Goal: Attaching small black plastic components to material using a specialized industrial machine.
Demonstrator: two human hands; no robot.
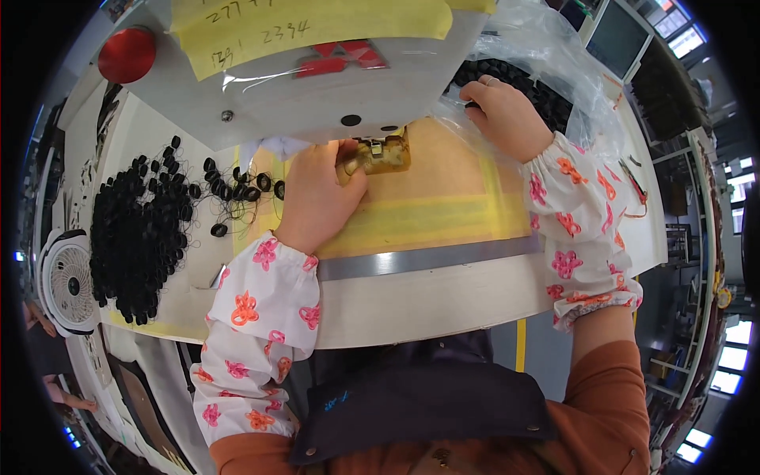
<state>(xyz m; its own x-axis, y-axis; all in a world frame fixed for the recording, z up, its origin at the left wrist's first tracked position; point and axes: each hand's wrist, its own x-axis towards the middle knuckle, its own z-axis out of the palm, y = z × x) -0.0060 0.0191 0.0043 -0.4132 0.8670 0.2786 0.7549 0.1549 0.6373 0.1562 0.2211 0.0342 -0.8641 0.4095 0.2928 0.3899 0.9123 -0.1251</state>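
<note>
- The left hand's (pixel 321 194) fingers were curled at the left end of an amber plate (pixel 393 160); anything gripped was hidden.
- The right hand's (pixel 511 119) fingers were pinched on what seemed a small black piece (pixel 473 104), beside more in a clear plastic bag (pixel 590 99).
- The plate, long axis left-to-right, was set beneath the grey machine head (pixel 269 99), nearer the left hand.
- Threaded black rings (pixel 142 229) were heaped leftward.
</note>
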